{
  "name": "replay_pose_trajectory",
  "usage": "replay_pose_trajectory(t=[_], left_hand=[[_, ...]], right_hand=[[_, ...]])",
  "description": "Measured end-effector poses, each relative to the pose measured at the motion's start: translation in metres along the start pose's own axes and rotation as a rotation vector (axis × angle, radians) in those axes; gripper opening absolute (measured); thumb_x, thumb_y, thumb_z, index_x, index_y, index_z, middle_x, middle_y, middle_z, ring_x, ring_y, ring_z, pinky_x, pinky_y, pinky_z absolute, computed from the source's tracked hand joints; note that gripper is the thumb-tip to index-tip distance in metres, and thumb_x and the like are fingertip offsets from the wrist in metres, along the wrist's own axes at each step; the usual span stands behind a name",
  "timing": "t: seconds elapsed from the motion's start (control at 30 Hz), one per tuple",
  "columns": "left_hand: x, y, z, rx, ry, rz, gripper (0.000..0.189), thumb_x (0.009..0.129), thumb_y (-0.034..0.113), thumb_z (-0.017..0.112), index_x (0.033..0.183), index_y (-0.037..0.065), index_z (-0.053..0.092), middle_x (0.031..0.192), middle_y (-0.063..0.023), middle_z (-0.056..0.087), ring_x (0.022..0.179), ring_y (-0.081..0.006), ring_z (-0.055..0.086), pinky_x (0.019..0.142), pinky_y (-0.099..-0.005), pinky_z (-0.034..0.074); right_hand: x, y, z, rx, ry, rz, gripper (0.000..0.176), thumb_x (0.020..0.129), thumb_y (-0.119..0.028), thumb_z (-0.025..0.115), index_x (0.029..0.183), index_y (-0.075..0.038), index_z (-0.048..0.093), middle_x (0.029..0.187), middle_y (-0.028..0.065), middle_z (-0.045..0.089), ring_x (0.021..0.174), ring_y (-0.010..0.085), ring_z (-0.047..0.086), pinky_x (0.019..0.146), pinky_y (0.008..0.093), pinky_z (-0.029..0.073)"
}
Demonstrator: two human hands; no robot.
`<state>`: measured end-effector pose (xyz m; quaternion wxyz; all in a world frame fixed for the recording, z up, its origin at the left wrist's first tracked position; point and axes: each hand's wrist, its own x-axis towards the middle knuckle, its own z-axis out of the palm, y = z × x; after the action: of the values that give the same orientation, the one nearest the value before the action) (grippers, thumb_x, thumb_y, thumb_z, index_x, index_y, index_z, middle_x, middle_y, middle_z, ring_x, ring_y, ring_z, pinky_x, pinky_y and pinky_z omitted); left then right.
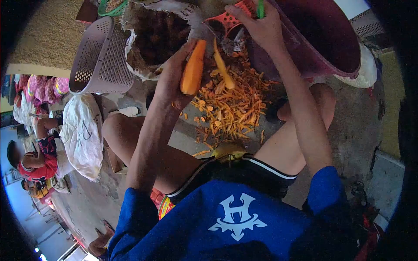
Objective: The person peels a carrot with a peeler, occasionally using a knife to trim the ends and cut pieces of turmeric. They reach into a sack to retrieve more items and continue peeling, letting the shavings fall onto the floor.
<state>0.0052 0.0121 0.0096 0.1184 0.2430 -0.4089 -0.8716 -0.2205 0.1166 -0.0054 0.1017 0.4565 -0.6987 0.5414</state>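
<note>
Head view, looking straight down between the knees of someone sitting low over a concrete floor [191, 130]. The left hand [172, 85] has its grip closed around the lower end of a carrot [193, 65], held upright and mostly bare orange. The right hand [261, 28] is up above it, grip closed on a green-handled tool [260, 8]. It's probably a peeler, but the blade end is hidden behind the fingers, so I can't swear to it. A long peel strip [223, 67] hangs just beside the carrot, over the pile of peelings [230, 111] in the middle of the floor.

Around the pile there's a purple tub [322, 39] tilted at the far right, a small red basket [226, 19] by the right hand, an open sack [156, 35] of something brown at the far edge, and a lavender basket [102, 56] on its side to the far left.

My two cents on the peeling: long strokes away from the holding fingers, and turn the carrot a bit after each pass. Holding it over the pile lets the strips land there and not on the legs.
</note>
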Motion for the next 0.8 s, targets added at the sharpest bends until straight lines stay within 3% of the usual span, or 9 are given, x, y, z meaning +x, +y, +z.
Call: replay_pose_trajectory(t=[0.07,0.17,0.27,0.37,0.43,0.53,0.6,0.7,0.8], left_hand=[[-0.003,0.007,0.001,-0.213,-0.250,0.021,0.034,0.105,0.029,0.047,0.125,0.002,0.054,0.110,-0.0086,0.064,0.089,-0.0176,0.068,0.077,-0.0306,0.061],[0.001,0.002,-0.003,-0.260,-0.207,-0.041,0.035,0.104,0.026,0.052,0.129,0.003,0.054,0.108,-0.0094,0.066,0.084,-0.0220,0.070,0.071,-0.0307,0.062],[-0.002,0.000,0.010,-0.247,-0.047,-0.036,0.029,0.104,0.024,0.050,0.123,0.002,0.055,0.107,-0.0095,0.064,0.091,-0.0180,0.068,0.074,-0.0284,0.061],[0.002,0.003,-0.004,-0.023,-0.063,-0.068,0.030,0.104,0.025,0.050,0.122,0.002,0.055,0.106,-0.0088,0.065,0.092,-0.0173,0.068,0.075,-0.0284,0.060],[0.004,0.002,-0.004,-0.060,-0.070,-0.028,0.031,0.104,0.025,0.051,0.123,0.002,0.055,0.105,-0.0081,0.065,0.090,-0.0168,0.068,0.074,-0.0285,0.060],[-0.009,0.003,0.019,-0.131,0.014,0.001,0.034,0.104,0.027,0.052,0.126,0.002,0.055,0.102,-0.0065,0.065,0.086,-0.0158,0.067,0.072,-0.0287,0.060],[-0.010,0.003,0.018,-0.158,0.111,-0.009,0.035,0.103,0.029,0.054,0.127,0.003,0.054,0.100,-0.0056,0.065,0.084,-0.0154,0.066,0.070,-0.0287,0.059],[-0.002,0.001,0.006,0.053,0.005,0.013,0.043,0.102,0.036,0.054,0.129,0.003,0.053,0.107,-0.0081,0.063,0.089,-0.0157,0.065,0.070,-0.0288,0.057],[0.004,-0.012,-0.004,0.132,0.038,-0.115,0.050,0.100,0.043,0.056,0.129,0.002,0.054,0.106,-0.0095,0.064,0.093,-0.0179,0.064,0.077,-0.0304,0.054]], right_hand=[[-0.006,-0.010,0.005,0.029,0.069,-0.062,0.054,0.074,-0.046,0.086,0.111,-0.010,0.069,0.105,0.0096,0.073,0.094,0.0261,0.072,0.085,0.0371,0.056],[-0.025,-0.065,0.001,0.164,-0.262,-0.296,0.040,0.079,-0.029,0.086,0.111,-0.010,0.070,0.104,0.0056,0.072,0.097,0.0164,0.069,0.088,0.0332,0.054],[-0.020,-0.062,-0.006,0.154,-0.297,-0.244,0.041,0.077,-0.029,0.087,0.110,-0.010,0.070,0.105,0.0051,0.072,0.099,0.0163,0.069,0.089,0.0325,0.054],[0.000,-0.036,-0.015,0.077,-0.092,0.099,0.049,0.085,-0.041,0.081,0.099,0.003,0.065,0.078,0.0074,0.066,0.067,0.0175,0.060,0.063,0.0345,0.051],[-0.002,-0.026,-0.007,0.083,-0.072,0.044,0.042,0.075,-0.027,0.089,0.109,-0.010,0.071,0.104,0.0052,0.072,0.099,0.0176,0.069,0.090,0.0325,0.054],[-0.025,-0.080,-0.010,0.173,-0.381,-0.293,0.040,0.078,-0.028,0.087,0.110,-0.010,0.071,0.101,0.0070,0.073,0.097,0.0188,0.070,0.089,0.0331,0.054],[-0.027,-0.057,0.006,0.263,-0.325,-0.397,0.038,0.081,-0.029,0.084,0.111,-0.009,0.070,0.099,0.0087,0.073,0.095,0.0201,0.071,0.087,0.0336,0.055],[-0.007,-0.010,-0.002,-0.001,-0.151,-0.027,0.041,0.083,-0.035,0.082,0.111,-0.007,0.070,0.097,0.0113,0.073,0.092,0.0217,0.072,0.084,0.0337,0.055],[0.018,-0.010,-0.021,0.036,0.109,-0.054,0.047,0.086,-0.038,0.080,0.100,0.003,0.065,0.080,0.0078,0.067,0.069,0.0179,0.061,0.064,0.0355,0.051]])
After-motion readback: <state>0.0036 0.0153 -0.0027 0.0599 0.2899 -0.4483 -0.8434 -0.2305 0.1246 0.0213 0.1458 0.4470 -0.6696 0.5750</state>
